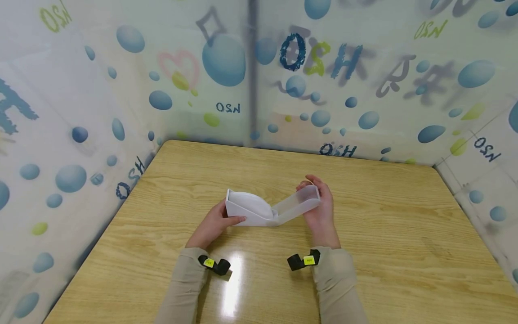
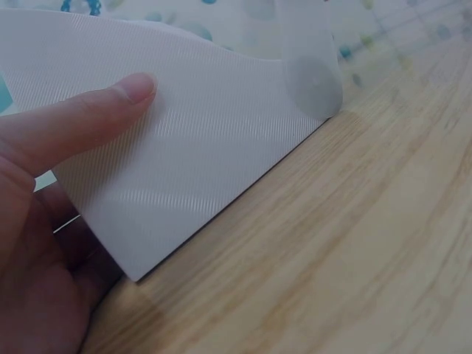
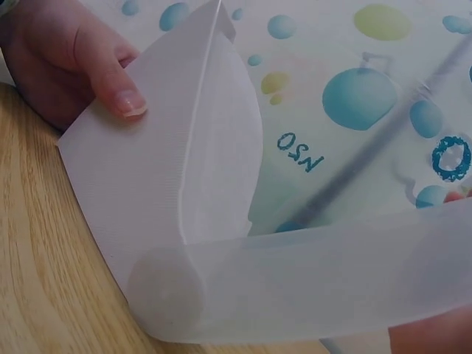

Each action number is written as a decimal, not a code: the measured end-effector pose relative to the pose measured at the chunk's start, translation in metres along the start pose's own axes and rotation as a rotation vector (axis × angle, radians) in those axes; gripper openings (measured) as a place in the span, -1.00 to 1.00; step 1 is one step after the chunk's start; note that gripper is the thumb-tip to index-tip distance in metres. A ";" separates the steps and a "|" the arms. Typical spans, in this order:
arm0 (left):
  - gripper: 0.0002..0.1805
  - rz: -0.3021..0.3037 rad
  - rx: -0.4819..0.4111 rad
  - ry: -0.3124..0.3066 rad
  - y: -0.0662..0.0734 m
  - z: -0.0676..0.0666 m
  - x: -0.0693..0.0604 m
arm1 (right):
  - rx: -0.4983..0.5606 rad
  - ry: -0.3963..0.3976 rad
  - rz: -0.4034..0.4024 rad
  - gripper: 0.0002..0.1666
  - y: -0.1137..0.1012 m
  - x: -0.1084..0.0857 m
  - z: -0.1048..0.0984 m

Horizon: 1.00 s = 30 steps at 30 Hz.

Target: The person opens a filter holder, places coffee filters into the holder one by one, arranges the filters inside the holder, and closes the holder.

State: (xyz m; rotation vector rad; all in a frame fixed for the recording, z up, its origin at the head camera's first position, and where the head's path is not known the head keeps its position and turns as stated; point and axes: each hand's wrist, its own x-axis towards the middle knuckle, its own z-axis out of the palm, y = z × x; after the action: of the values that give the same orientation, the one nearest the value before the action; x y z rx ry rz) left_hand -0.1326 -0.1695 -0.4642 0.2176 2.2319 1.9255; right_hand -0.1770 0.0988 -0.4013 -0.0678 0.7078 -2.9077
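A white plastic box (image 1: 250, 218) with ribbed sides stands on the wooden table. Its hinged translucent lid (image 1: 297, 208) is swung up and out to the right. My left hand (image 1: 214, 223) grips the box at its left end; in the left wrist view the thumb lies along the ribbed side wall (image 2: 184, 155), the other fingers mostly hidden behind. Around the raised end of the lid curls my right hand (image 1: 325, 216), its palm behind the lid and fingertips past the upper edge. A curved white panel (image 3: 228, 155) shows at the box's upper side.
The light wood table (image 1: 388, 234) reaches to printed walls (image 1: 226, 121) at the back and on both sides. A black wrist camera (image 1: 216, 264) sits on the left sleeve, another black camera (image 1: 303, 260) on the right sleeve.
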 end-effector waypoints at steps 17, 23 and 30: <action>-0.44 0.013 0.014 -0.004 0.000 -0.001 -0.001 | -0.170 -0.028 -0.031 -0.70 0.013 -0.004 0.015; -0.45 0.009 0.019 -0.008 -0.001 -0.001 0.000 | -0.254 -0.054 -0.002 -0.71 0.020 -0.005 0.019; -0.44 0.012 0.022 -0.006 -0.001 -0.001 -0.001 | -0.301 -0.096 0.005 -0.72 0.026 -0.006 0.018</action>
State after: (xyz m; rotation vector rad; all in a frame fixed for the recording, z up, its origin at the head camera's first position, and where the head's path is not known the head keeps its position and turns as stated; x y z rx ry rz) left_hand -0.1320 -0.1706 -0.4648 0.2403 2.2541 1.9042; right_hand -0.1664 0.0682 -0.3973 -0.2363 1.1186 -2.7461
